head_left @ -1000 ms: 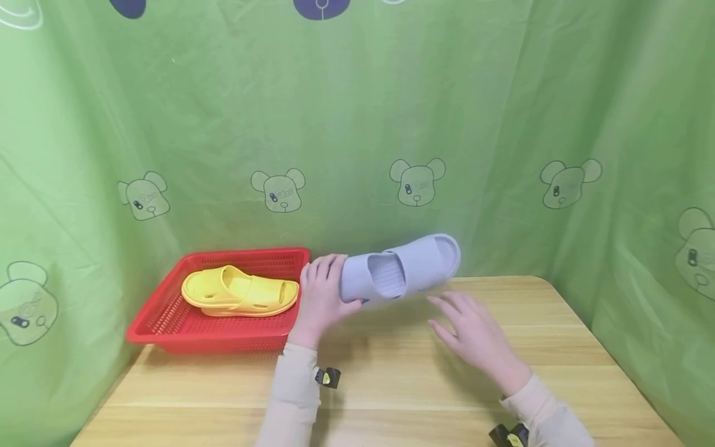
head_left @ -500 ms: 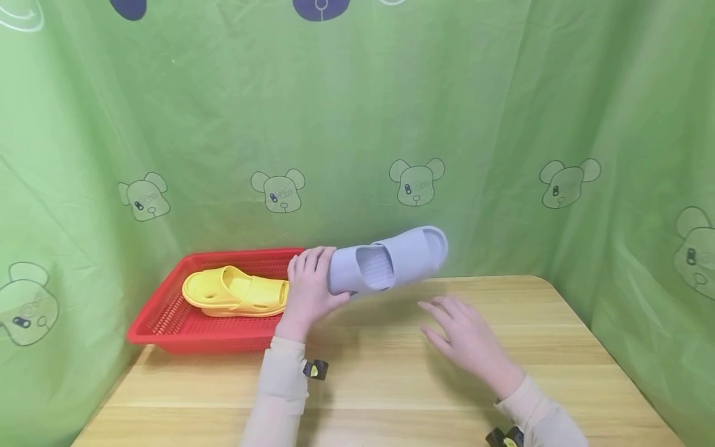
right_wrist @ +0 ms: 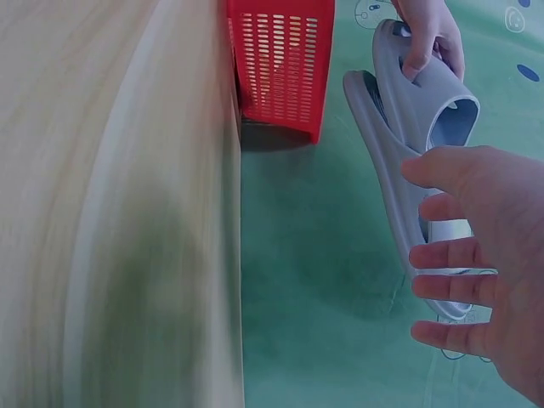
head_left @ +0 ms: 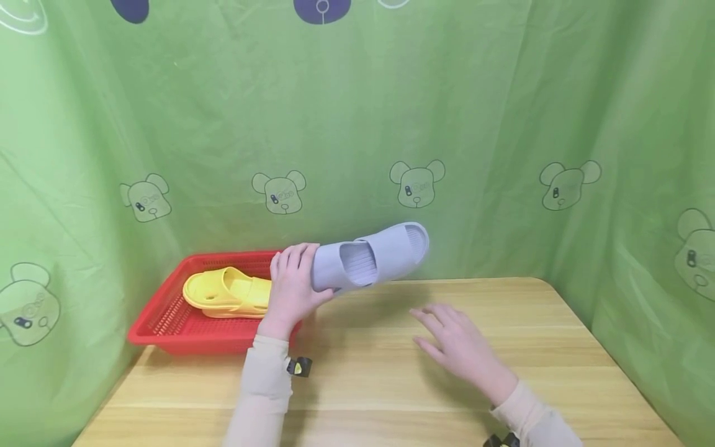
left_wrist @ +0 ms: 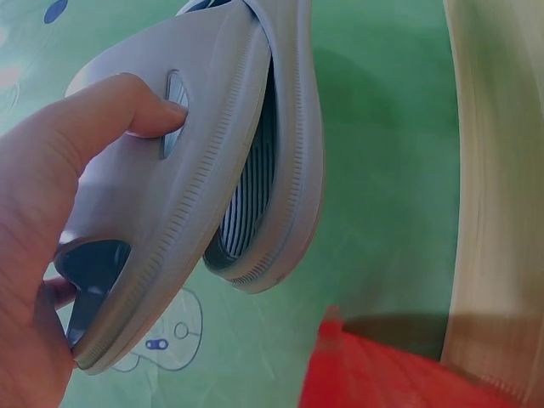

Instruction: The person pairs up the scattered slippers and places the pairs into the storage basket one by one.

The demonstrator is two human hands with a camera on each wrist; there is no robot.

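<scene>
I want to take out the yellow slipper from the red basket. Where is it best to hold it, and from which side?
Probably grip the yellow slipper by its raised strap, coming from above: it lies sole down in the red basket, whose walls hinder a sideways reach. Its right end is hidden behind the left hand.

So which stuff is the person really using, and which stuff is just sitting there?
In use:
- left hand, gripping the grey slipper in the air
- red basket, beside that hand
- yellow slipper, lying in the basket

Just there:
- right hand, holding nothing
- wooden table
- green bear curtain
</scene>
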